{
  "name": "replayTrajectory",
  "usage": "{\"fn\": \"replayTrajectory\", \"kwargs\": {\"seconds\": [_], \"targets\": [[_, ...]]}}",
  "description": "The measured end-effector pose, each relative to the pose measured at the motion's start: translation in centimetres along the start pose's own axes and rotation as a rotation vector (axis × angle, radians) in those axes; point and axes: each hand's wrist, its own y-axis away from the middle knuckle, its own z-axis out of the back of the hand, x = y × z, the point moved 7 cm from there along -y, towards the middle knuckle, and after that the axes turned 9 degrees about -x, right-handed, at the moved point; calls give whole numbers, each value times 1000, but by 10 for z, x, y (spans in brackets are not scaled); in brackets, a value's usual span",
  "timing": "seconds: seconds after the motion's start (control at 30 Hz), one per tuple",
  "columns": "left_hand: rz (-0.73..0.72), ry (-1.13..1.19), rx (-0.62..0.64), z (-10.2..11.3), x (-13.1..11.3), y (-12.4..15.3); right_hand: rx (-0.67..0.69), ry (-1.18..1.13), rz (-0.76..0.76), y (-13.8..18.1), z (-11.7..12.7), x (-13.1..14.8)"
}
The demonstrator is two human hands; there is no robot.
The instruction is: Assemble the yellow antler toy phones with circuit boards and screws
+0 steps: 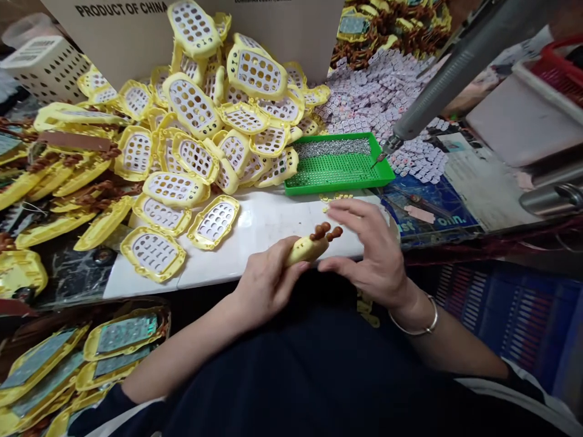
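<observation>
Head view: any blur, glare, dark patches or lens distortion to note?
Head view, centre: right hand slightly soft, perhaps from motion, the yellow casing in the left hand fairly clear; head view, mid-frame: pale sheen on the white board; head view, bottom: dark shirt losing most detail; head view, edges: apparent wide-angle stretch.

Carton (pixel 132 45) printed PRODUCT OF CHINA at back, white perforated basket (pixel 48 70) upper left, pale bin (pixel 514 118) far right, red basket (pixel 560 76) by its rim, shiny metal cylinder (pixel 549 199) below, blue printed sheet (pixel 460 206), blue slatted crate (pixel 514 315) lower right
</observation>
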Motion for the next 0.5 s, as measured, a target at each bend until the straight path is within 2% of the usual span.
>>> {"fn": "replayTrajectory", "kwargs": {"seconds": [0.07, 0.17, 0.37, 0.43, 0.5], "targets": [[-108, -116, 39, -3, -7, -1, 167, 84, 157, -5, -6, 17], [-226, -253, 52, -7, -11, -1, 309, 93, 198, -6, -15, 24], [-366, -364, 50, -9, -11, -2, 183, 20, 250, -4, -20, 22], [-361, -318, 68, -7, -11, -4, 148, -17, 234, -4, -19, 19], [-293, -209, 75, 0, -8, -8, 110, -68, 173, -4, -15, 12]]}}
